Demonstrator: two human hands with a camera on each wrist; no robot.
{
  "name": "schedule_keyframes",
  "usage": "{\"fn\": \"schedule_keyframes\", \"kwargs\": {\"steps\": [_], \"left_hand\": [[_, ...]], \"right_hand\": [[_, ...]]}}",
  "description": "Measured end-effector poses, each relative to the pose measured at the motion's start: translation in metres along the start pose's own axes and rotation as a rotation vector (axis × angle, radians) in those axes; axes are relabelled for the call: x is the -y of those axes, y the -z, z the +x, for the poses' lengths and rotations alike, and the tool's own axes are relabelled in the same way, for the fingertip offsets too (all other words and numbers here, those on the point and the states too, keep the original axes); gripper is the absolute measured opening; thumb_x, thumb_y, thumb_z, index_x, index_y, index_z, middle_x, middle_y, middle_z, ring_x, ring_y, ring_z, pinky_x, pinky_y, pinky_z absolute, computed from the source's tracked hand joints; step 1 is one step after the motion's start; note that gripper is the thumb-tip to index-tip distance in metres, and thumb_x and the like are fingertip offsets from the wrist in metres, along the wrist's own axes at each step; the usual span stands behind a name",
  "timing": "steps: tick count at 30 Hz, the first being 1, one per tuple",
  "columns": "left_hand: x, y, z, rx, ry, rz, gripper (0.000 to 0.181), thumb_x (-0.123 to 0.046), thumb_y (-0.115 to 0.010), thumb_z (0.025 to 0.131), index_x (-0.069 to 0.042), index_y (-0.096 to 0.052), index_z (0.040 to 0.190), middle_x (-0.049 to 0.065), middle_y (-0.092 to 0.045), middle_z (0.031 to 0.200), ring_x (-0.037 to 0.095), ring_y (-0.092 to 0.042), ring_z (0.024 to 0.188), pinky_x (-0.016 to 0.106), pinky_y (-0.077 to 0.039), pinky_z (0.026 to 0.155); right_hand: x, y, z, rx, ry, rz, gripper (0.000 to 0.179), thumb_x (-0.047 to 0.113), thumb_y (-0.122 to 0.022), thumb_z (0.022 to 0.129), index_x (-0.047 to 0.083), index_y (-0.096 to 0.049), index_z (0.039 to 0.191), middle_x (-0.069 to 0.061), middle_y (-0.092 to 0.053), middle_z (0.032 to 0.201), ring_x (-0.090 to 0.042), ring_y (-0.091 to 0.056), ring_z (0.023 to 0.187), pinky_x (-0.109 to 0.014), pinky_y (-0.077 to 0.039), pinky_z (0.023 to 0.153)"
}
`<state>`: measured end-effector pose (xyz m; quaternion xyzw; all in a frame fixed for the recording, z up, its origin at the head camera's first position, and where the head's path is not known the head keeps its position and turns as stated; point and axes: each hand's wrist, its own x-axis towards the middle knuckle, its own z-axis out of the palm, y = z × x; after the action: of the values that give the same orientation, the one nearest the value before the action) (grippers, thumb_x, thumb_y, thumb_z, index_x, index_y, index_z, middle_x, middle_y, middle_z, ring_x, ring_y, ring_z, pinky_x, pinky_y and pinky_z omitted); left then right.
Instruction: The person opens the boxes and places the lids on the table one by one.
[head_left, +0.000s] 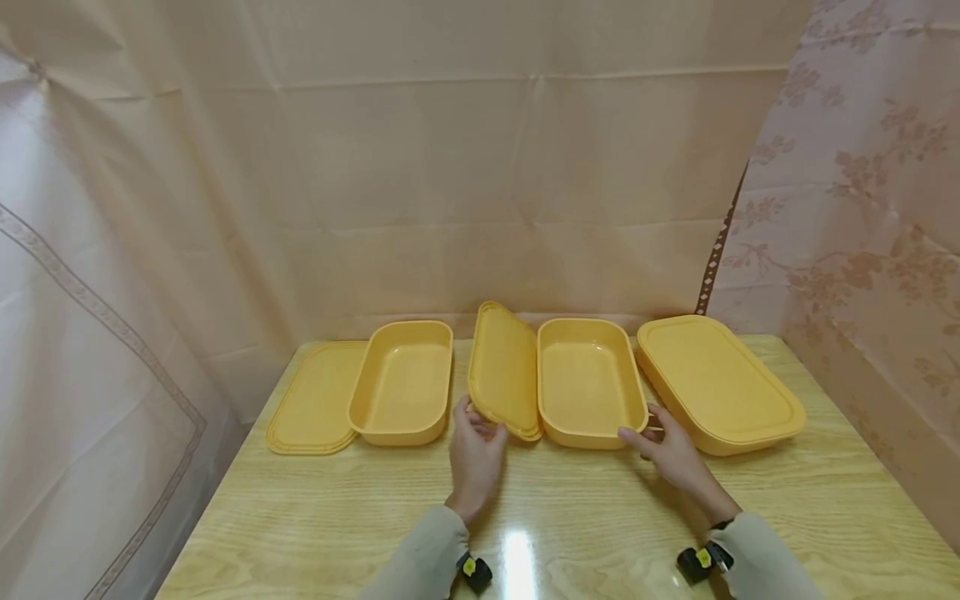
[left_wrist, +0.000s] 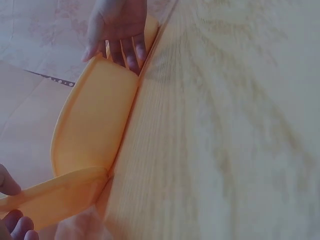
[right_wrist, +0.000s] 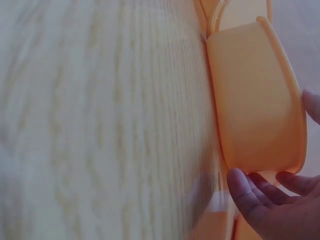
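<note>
My left hand [head_left: 477, 458] pinches the near end of a yellow lid [head_left: 501, 375], its thumb on one face and fingers on the other. The lid stands tilted, its lower right edge against an uncovered yellow food container [head_left: 590, 383]. At that container's near right corner is my right hand [head_left: 671, 450], thumb at the front rim and fingers along the right side wall. The left wrist view shows the raised lid [left_wrist: 60, 192] meeting the container [left_wrist: 97, 110]. In the right wrist view my right hand's fingers [right_wrist: 242, 192] touch the container's wall [right_wrist: 255, 100].
Left of the lid stands another uncovered yellow container [head_left: 405, 379], beside a lid [head_left: 318, 400] lying flat. A lidded yellow container [head_left: 723, 379] sits at the right. Everything lies along the far edge of a wooden table [head_left: 570, 517], before a hanging cloth [head_left: 480, 167].
</note>
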<state>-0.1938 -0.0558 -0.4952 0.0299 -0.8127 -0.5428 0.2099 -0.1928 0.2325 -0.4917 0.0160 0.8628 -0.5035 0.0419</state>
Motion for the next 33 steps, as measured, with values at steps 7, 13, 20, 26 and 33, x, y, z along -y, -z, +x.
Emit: {"fn": "schedule_keyframes", "kwargs": {"steps": [7, 13, 20, 26, 33], "left_hand": [[0.004, 0.004, 0.0, -0.009, 0.04, 0.018, 0.053, -0.009, -0.068, 0.083, -0.008, -0.048, 0.132, 0.002, -0.06, 0.094, 0.013, -0.059, 0.083, 0.025, -0.051, 0.073], [0.006, 0.006, 0.0, -0.01, 0.101, 0.007, 0.029, -0.012, -0.063, 0.091, -0.005, -0.056, 0.119, 0.004, -0.062, 0.091, 0.013, -0.058, 0.081, 0.025, -0.05, 0.071], [0.012, 0.012, -0.002, 0.036, 0.139, 0.06, 0.014, -0.019, -0.058, 0.096, -0.006, -0.062, 0.093, 0.006, -0.067, 0.085, 0.014, -0.061, 0.076, 0.028, -0.052, 0.068], [0.02, 0.017, 0.0, 0.054, 0.116, 0.132, 0.019, -0.018, -0.057, 0.096, -0.005, -0.063, 0.083, 0.007, -0.068, 0.079, 0.014, -0.061, 0.07, 0.03, -0.051, 0.066], [0.024, 0.021, 0.005, 0.196, 0.255, 0.108, 0.022, -0.017, -0.049, 0.099, -0.001, -0.059, 0.088, 0.01, -0.071, 0.072, 0.011, -0.062, 0.056, 0.023, -0.048, 0.052]], "right_hand": [[0.001, 0.0, 0.001, -0.005, -0.005, 0.002, 0.075, 0.036, -0.065, 0.093, -0.003, -0.03, 0.147, -0.028, -0.048, 0.133, -0.037, -0.057, 0.114, -0.024, -0.053, 0.072], [0.002, 0.001, 0.0, -0.004, -0.008, 0.008, 0.075, 0.036, -0.066, 0.093, -0.003, -0.03, 0.146, -0.028, -0.047, 0.135, -0.035, -0.057, 0.113, -0.024, -0.053, 0.073], [0.002, 0.003, 0.001, 0.004, -0.013, -0.005, 0.079, 0.037, -0.066, 0.092, -0.005, -0.027, 0.147, -0.029, -0.046, 0.135, -0.035, -0.057, 0.113, -0.026, -0.054, 0.072], [0.0, 0.003, 0.002, 0.007, -0.014, -0.006, 0.08, 0.038, -0.066, 0.092, -0.005, -0.027, 0.147, -0.028, -0.047, 0.135, -0.033, -0.057, 0.112, -0.025, -0.054, 0.072], [-0.002, 0.004, 0.002, 0.002, 0.003, -0.01, 0.076, 0.036, -0.066, 0.093, -0.004, -0.03, 0.146, -0.029, -0.049, 0.132, -0.033, -0.059, 0.11, -0.025, -0.053, 0.071]]}}
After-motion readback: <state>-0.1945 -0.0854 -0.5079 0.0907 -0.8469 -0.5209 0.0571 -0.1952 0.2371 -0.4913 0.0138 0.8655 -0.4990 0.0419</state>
